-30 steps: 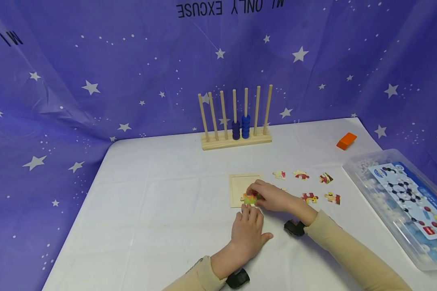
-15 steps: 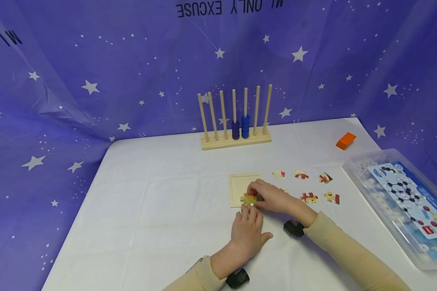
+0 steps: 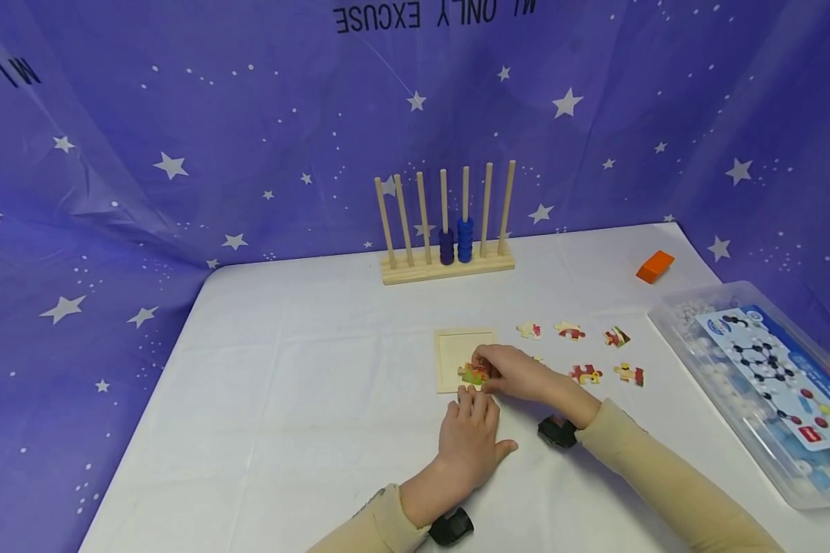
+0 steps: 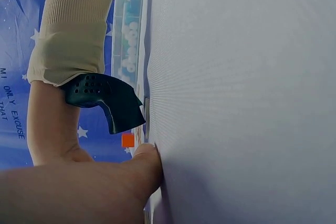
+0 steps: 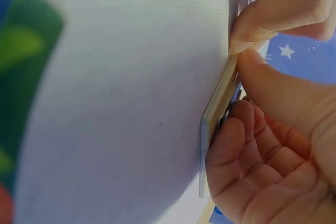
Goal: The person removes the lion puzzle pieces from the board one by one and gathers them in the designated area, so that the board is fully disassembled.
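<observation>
A square wooden puzzle tray (image 3: 456, 347) lies mid-table. At its near side, an orange and green puzzle piece (image 3: 470, 375) shows beside the fingers of my right hand (image 3: 519, 374). These fingers are bent and pinch its right part, hiding it. My left hand (image 3: 469, 438) rests palm down on the cloth, fingers stretched to the tray's near edge and thumb spread. In the right wrist view, the right thumb and curled fingers (image 5: 226, 145) are at the tray's edge (image 5: 212, 116), close to the left fingers (image 5: 283, 11).
Several loose puzzle pieces (image 3: 585, 374) lie right of the tray, one partly behind the right hand. An orange block (image 3: 655, 266) and a clear plastic box (image 3: 768, 384) are further right. A wooden peg rack (image 3: 449, 267) with blue beads stands at the back.
The puzzle piece and the right fingers have shifted and turned slightly inside the tray, so more of the piece's red part shows. The left hand has stayed in place.
</observation>
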Tool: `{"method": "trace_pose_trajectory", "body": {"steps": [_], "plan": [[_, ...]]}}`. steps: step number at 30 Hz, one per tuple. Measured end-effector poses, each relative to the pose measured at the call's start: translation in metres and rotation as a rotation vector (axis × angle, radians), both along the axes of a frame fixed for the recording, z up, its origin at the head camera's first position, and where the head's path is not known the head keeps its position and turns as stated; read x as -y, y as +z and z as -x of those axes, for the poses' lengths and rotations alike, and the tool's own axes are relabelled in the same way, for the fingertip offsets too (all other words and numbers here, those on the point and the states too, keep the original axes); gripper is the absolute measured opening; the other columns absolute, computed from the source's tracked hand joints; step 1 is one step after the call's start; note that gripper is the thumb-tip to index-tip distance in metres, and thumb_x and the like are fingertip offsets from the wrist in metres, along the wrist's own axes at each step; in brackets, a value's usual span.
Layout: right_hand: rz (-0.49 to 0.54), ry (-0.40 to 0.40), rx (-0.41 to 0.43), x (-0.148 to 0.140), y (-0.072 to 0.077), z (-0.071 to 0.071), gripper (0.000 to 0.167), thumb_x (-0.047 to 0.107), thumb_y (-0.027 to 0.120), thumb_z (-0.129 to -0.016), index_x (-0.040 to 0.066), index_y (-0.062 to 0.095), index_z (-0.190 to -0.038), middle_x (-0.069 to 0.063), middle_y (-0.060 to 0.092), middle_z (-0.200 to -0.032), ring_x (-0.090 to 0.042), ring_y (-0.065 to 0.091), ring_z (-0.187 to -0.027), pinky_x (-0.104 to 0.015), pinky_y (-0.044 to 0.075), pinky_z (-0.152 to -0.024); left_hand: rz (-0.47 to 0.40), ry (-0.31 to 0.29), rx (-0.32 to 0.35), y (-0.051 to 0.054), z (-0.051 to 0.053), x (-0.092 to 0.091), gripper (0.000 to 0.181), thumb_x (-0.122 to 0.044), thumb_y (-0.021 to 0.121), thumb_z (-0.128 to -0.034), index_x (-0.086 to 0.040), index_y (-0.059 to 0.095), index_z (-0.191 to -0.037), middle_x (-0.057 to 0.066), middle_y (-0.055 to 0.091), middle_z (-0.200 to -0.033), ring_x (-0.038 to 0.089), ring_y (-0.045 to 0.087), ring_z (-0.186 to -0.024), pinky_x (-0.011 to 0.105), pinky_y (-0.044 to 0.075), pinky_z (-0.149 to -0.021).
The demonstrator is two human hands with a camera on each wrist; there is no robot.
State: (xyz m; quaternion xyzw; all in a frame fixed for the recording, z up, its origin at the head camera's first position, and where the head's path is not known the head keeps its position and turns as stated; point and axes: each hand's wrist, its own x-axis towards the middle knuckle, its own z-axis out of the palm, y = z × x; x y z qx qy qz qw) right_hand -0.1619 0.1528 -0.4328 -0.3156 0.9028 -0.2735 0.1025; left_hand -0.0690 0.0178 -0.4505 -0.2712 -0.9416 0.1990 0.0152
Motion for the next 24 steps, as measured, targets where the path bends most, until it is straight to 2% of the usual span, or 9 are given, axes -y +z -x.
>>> {"method": "trace_pose_trajectory", "body": {"steps": [3,10,16,20,24], "plan": [[-0.015,-0.016,-0.016,-0.001,-0.001,0.000,0.028,0.008,0.074,-0.074,0.003,0.057,-0.096,0.003,0.051,-0.074,-0.010,0.045,-0.065,-0.025,0.038,-0.059,0.001,-0.001,0.020,-0.001,-0.001,0.000,0.073,-0.068,0.019,-0.0859,-0.014,0.041,-0.131,0.010,0.037,-0.132,0.028,0.035,-0.122,0.034,0.032,-0.093],[-0.006,-0.141,0.011,-0.001,-0.001,-0.001,0.021,0.004,0.072,-0.075,0.000,0.064,-0.094,0.004,0.055,-0.072,-0.008,0.048,-0.063,-0.025,0.041,-0.059,-0.006,-0.005,0.021,-0.001,-0.001,0.000,0.072,-0.067,0.020,-0.0862,-0.014,0.041,-0.131,0.011,0.038,-0.133,0.028,0.035,-0.123,0.034,0.032,-0.093],[0.005,-0.193,0.025,-0.007,0.004,-0.006,0.025,0.011,0.072,-0.076,-0.001,0.066,-0.098,0.005,0.056,-0.070,-0.007,0.048,-0.060,-0.025,0.040,-0.057,-0.013,-0.007,0.026,-0.002,-0.002,0.000,0.072,-0.067,0.020,-0.0865,-0.014,0.041,-0.131,0.011,0.038,-0.132,0.029,0.035,-0.123,0.034,0.032,-0.093],[0.028,-0.211,0.046,-0.023,0.011,-0.011,0.029,0.018,0.072,-0.077,0.001,0.066,-0.099,0.006,0.055,-0.067,-0.007,0.048,-0.057,-0.025,0.040,-0.054,-0.009,-0.003,0.014,-0.002,-0.001,0.000,0.073,-0.067,0.020,-0.0860,-0.013,0.041,-0.131,0.012,0.039,-0.131,0.030,0.035,-0.122,0.034,0.033,-0.093],[0.023,-0.296,0.039,-0.052,0.019,-0.020,0.030,0.025,0.071,-0.078,0.003,0.065,-0.097,0.006,0.054,-0.069,-0.009,0.048,-0.059,-0.027,0.039,-0.054,0.000,0.002,0.002,-0.002,0.000,0.000,0.075,-0.068,0.020,-0.0857,-0.012,0.040,-0.131,0.012,0.039,-0.130,0.029,0.036,-0.122,0.033,0.033,-0.093]]}}
